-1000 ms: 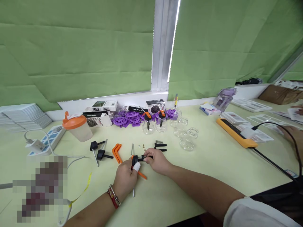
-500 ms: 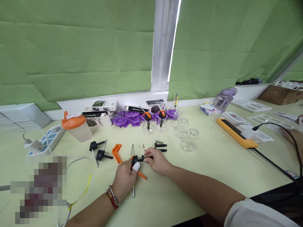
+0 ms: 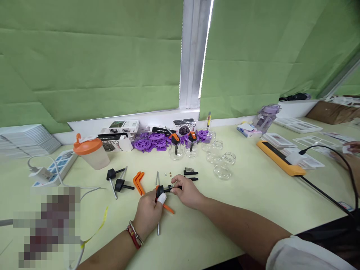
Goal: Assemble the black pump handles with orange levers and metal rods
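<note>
My left hand (image 3: 147, 212) is closed round the black head of a small black and orange clamp (image 3: 164, 191); its thumb wears a white wrap. My right hand (image 3: 186, 191) pinches the other end of the same clamp. An orange lever sticks out below my hands, and a metal bar (image 3: 158, 227) runs under my left hand. Just beyond my fingers lie a spring (image 3: 189, 169), black pins (image 3: 191, 173) and tiny brass bits (image 3: 168, 173). Two orange levers (image 3: 138, 181) and two black clamp heads (image 3: 116, 179) lie to the left.
Glass jars (image 3: 222, 165), purple plastic wheels (image 3: 153, 140) and printed boxes (image 3: 120, 129) line the back. An orange-lidded cup (image 3: 91, 150) and a power strip (image 3: 54, 167) are left. An orange power strip (image 3: 279, 157) with a black cable is right, near another person's hand (image 3: 353, 148).
Both my hands stay on the clamp almost without moving. The other person's hand at the right edge has shifted.
</note>
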Demonstrator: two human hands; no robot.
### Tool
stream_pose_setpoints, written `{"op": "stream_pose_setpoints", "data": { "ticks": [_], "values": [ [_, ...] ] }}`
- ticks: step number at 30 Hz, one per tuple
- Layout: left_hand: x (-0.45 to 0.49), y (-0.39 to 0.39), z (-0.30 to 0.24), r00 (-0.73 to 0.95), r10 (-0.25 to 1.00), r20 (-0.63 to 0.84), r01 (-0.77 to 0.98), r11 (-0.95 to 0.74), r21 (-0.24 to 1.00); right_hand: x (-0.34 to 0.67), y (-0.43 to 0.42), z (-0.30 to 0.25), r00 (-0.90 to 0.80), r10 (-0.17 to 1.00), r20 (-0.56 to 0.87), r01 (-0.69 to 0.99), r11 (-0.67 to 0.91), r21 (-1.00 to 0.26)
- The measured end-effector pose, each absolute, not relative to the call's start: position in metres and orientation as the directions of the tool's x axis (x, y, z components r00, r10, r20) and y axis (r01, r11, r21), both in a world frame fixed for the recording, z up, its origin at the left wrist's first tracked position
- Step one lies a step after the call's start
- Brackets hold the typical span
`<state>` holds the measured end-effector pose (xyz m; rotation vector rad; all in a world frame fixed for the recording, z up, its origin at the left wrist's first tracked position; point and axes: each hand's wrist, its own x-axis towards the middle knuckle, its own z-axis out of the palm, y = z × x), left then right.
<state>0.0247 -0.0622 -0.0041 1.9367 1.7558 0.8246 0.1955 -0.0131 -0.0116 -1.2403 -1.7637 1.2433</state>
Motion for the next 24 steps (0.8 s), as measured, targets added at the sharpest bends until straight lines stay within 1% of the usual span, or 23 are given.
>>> {"op": "stream_pose_setpoints", "data": {
  "ticks": [7, 13, 15, 17, 20, 24],
  "values": [
    [0.026, -0.062, 0.001, 0.015, 0.994, 0.112, 0.745, -0.085, 0.662, 0.195, -0.014, -0.007, -0.351, 0.936, -0.005, 0.349, 0.125, -0.929],
    [0.024, -0.062, 0.001, -0.012, 0.996, 0.093, 0.72, -0.056, 0.691, 0.194, -0.014, -0.011, -0.347, 0.938, -0.022, 0.362, 0.112, -0.925],
    [0.021, -0.061, 0.001, -0.03, 0.998, 0.058, 0.716, -0.019, 0.698, 0.195, -0.014, -0.014, -0.351, 0.936, 0.003, 0.369, 0.142, -0.918],
    [0.017, -0.06, 0.004, -0.048, 0.999, -0.007, 0.734, 0.04, 0.678, 0.197, -0.016, -0.013, -0.354, 0.935, 0.026, 0.394, 0.174, -0.902],
    [0.01, -0.059, 0.011, -0.054, 0.994, -0.094, 0.783, 0.101, 0.613, 0.202, -0.021, -0.006, -0.385, 0.922, 0.041, 0.496, 0.245, -0.833],
    [0.004, -0.058, 0.019, -0.014, 0.994, -0.106, 0.812, 0.073, 0.578, 0.208, -0.027, 0.006, -0.425, 0.902, 0.074, 0.649, 0.361, -0.669]
  ]
}}
